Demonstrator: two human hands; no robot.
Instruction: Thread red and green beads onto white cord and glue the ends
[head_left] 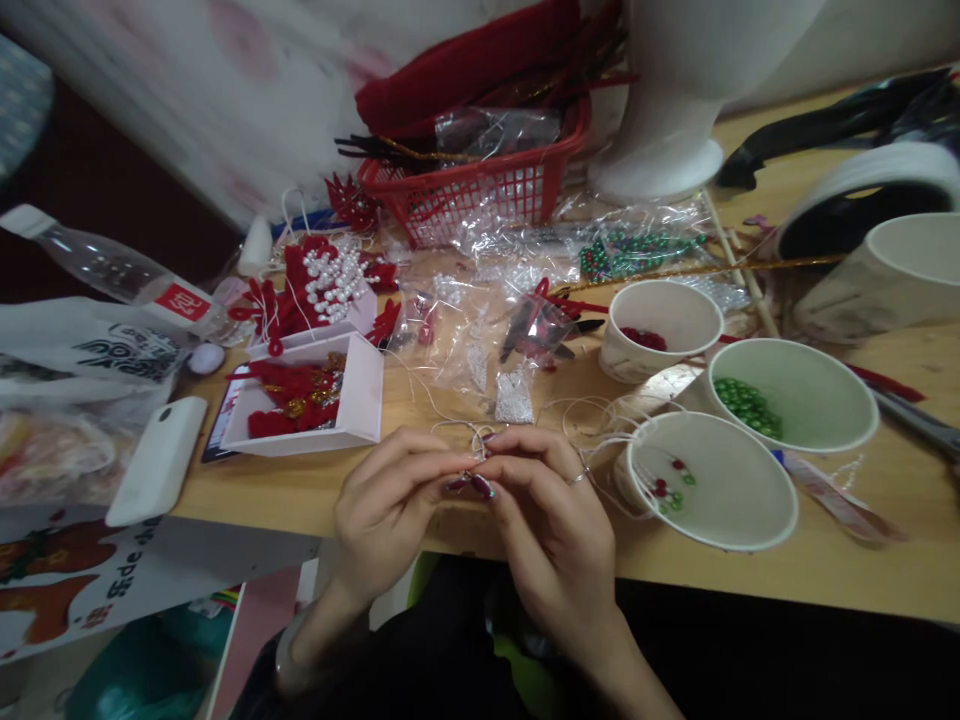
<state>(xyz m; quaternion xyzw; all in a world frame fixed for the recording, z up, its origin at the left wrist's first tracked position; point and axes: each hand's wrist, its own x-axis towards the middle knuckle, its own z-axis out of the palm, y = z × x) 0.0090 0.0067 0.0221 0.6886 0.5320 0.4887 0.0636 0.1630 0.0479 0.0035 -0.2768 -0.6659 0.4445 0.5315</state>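
My left hand (390,510) and my right hand (551,525) meet at the near edge of the wooden table (825,570), fingertips pinched together. Between them runs a thin white thread (450,425) that loops back over the table. Whatever small piece sits at the pinch is hidden by the fingers. Just right of my right hand lies a tipped paper cup (712,480) with a few red and green beads inside. Behind it stand a cup of green beads (795,395) and a cup of red beads (660,325).
A white box of red ornaments (315,400) and a pearl-and-red piece (330,280) lie at left, near a white device (157,455) and a plastic bottle (120,270). Clear bead bags (495,340), a red basket (480,190) and a white stand (660,150) fill the back.
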